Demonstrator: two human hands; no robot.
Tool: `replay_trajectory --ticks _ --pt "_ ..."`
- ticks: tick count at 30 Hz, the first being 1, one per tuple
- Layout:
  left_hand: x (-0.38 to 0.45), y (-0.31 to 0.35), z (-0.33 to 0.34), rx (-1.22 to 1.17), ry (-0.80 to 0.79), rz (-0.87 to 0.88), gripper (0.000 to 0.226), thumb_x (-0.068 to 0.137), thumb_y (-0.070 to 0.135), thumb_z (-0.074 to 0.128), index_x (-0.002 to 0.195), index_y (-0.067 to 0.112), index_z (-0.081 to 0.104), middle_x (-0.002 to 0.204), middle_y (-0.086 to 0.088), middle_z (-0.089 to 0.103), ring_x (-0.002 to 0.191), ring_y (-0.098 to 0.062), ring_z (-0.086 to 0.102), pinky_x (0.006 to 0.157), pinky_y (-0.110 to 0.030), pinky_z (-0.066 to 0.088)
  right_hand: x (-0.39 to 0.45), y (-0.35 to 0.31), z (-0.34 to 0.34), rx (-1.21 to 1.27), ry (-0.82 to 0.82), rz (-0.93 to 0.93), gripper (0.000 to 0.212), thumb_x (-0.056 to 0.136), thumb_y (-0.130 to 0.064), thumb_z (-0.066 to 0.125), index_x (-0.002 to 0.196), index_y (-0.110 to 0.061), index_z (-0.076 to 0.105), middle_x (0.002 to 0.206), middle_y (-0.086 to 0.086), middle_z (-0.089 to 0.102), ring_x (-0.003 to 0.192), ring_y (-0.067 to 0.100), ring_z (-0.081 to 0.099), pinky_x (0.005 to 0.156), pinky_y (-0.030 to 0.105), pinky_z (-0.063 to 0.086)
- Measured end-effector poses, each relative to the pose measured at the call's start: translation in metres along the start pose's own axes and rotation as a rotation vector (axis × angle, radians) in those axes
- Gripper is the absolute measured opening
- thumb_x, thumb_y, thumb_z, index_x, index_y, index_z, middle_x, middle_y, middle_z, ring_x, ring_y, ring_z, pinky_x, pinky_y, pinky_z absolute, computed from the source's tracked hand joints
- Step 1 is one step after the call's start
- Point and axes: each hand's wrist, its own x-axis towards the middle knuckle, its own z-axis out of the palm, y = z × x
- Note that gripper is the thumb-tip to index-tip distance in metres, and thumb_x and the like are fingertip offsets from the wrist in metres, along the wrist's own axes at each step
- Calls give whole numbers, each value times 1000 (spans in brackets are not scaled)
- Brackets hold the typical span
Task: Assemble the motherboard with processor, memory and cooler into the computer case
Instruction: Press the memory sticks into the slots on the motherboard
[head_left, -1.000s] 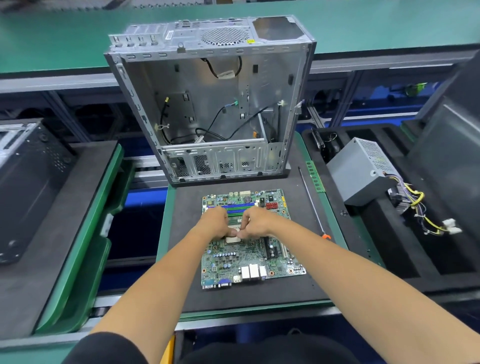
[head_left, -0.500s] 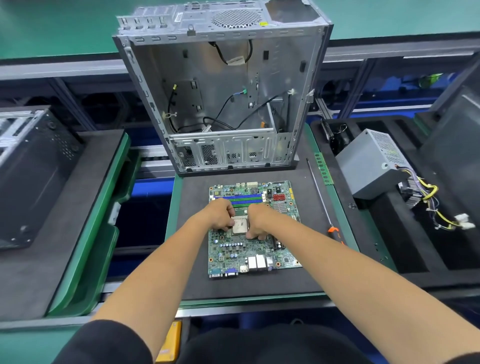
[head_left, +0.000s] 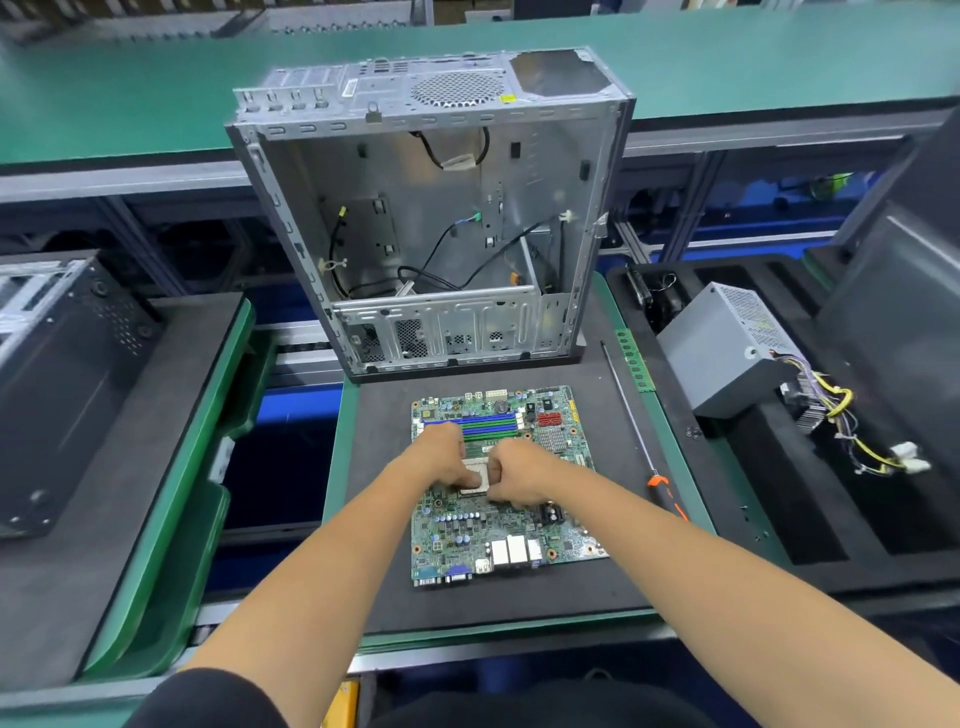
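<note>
A green motherboard (head_left: 483, 535) lies flat on a dark foam pad (head_left: 613, 571) in front of me. At its middle sits the silver processor (head_left: 475, 475) in its socket. My left hand (head_left: 441, 457) and my right hand (head_left: 519, 475) flank the processor, fingers curled down onto its left and right edges. Blue and green memory slots (head_left: 488, 426) run across the board just beyond my hands. The open metal computer case (head_left: 431, 218) stands upright behind the board, with loose black cables inside.
A long screwdriver with an orange handle (head_left: 662, 488) lies right of the board, a green memory stick (head_left: 634, 361) beyond it. A grey power supply (head_left: 722, 348) with coloured wires rests in the right black tray. Another dark case (head_left: 62, 374) lies at the left.
My hands have parted slightly, so more of the processor shows between them. The camera has moved a little, shifting the scene in view.
</note>
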Motion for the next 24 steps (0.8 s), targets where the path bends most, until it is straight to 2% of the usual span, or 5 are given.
replay_trajectory --ticks 6,9,14,21,24 --pt "5 8 8 70 73 -84 48 74 53 73 66 15 44 60 0 42 54 -11 39 48 -25 31 -7 17 -28 136 135 2 21 92 -1 51 77 -11 63 77 4 63 69 22 69 53 20 53" --pt "10 14 8 146 48 -122 59 72 57 72 97 6 58 81 -5 59 70 -17 52 61 -27 43 -7 27 -33 182 151 30 14 93 -3 54 84 -9 63 72 2 63 54 14 62 41 18 47" --pt "11 21 8 208 82 -175 61 69 55 76 102 10 50 77 2 46 69 -15 50 60 -28 41 -7 39 -24 185 128 17 17 96 -11 53 93 -2 67 98 15 71 62 19 68 62 28 56" --pt "5 23 7 262 59 -165 62 76 55 71 106 4 52 73 1 51 66 -14 50 59 -26 41 -9 46 -17 166 106 -19 18 95 -11 55 91 0 69 96 15 71 75 24 68 70 32 55" --pt "3 22 8 233 14 -151 74 74 57 71 121 5 46 102 -4 58 93 -20 57 71 -27 45 -10 47 -18 133 99 -44 17 94 -14 56 93 -2 68 97 14 70 81 23 62 71 28 46"
